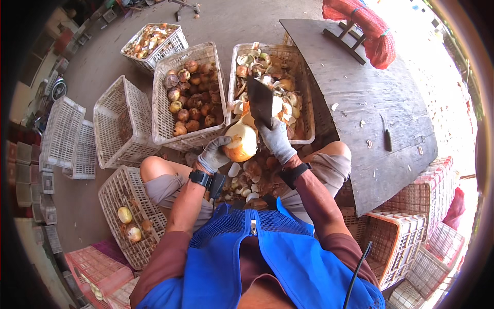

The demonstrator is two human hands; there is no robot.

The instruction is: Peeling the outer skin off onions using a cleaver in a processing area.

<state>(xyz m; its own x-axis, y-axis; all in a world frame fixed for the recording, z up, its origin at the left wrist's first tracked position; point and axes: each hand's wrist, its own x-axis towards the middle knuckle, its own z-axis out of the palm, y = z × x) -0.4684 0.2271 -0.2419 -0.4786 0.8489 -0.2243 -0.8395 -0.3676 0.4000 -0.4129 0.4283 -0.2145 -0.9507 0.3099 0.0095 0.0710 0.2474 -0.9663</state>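
Observation:
My left hand (214,155), in a grey-white work glove, grips a large onion (240,145) from its left side. Pale flesh shows on the onion's upper part, and golden skin still covers its lower part. In the same kind of glove, my right hand (276,139) holds a broad dark cleaver (260,96), its blade pointing up and away from me; the handle is hidden in the fist. Just beyond the hands stands a plastic crate (311,127) of peels and onion pieces. Left of it, another crate (162,133) contains unpeeled onions (195,112).
Peel scraps (247,177) lie between my knees. On my right, a dark board (386,100) carries a small knife (387,135) and a red mesh bundle (376,36). An overturned crate (125,185) at left bears a few onions (134,233). More crates (393,239) are stacked right.

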